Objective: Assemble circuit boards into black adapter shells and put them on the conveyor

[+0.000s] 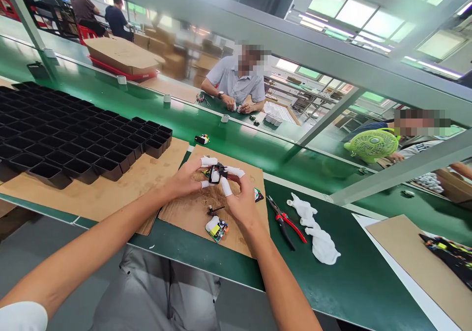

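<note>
My left hand [191, 176] and my right hand [240, 195], with white covers on several fingertips, hold a small black plastic housing [215, 173] between them. Something white shows inside its open side. Below my hands, a circuit board [217, 229] with yellow and white parts lies on a cardboard sheet [177, 208]. Beside that board sits a small black part [214, 210] with a thin stem. Another circuit board [258, 195] is partly hidden behind my right hand. Bits of green and yellow show behind the fingers of my left hand.
Many black square cups [110, 166] stand in rows at left. Red-handled pliers [285, 221] and a crumpled white cloth-like thing [320, 240] lie at right. A small board [202, 138] rests beyond the cardboard. Across the bench a person [236, 82] works near a green fan [374, 145].
</note>
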Demonstrator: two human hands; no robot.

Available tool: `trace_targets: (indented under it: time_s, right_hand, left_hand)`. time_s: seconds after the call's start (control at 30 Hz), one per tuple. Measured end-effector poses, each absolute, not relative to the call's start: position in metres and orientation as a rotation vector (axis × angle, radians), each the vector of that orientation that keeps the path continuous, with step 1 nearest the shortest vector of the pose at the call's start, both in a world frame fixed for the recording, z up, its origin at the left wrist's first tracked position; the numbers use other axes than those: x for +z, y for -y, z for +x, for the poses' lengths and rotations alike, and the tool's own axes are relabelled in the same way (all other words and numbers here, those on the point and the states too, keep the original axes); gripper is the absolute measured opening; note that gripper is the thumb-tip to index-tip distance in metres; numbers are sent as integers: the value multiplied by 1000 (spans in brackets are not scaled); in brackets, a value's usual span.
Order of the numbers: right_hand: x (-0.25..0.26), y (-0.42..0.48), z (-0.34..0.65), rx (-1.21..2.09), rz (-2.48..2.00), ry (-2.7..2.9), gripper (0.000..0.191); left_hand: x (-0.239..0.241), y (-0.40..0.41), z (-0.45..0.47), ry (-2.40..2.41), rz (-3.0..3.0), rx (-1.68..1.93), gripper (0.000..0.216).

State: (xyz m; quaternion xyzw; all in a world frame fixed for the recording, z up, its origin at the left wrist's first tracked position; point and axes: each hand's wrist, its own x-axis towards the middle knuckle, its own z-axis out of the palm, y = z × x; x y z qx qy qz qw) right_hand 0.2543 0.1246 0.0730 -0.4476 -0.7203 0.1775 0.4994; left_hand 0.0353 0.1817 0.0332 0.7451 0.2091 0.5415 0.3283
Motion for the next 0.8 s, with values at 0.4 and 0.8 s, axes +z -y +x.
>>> trace_targets:
  time_s: [0.4,0.8]
  right_hand:
    - [76,-124,254,434,-1111,1748,24]
    - [75,-125,256,436,-1116,1755,26]
  left_hand:
    - [33,-179,36,-552,1904,1378,58]
    - [36,-177,35,-597,1909,1340,60]
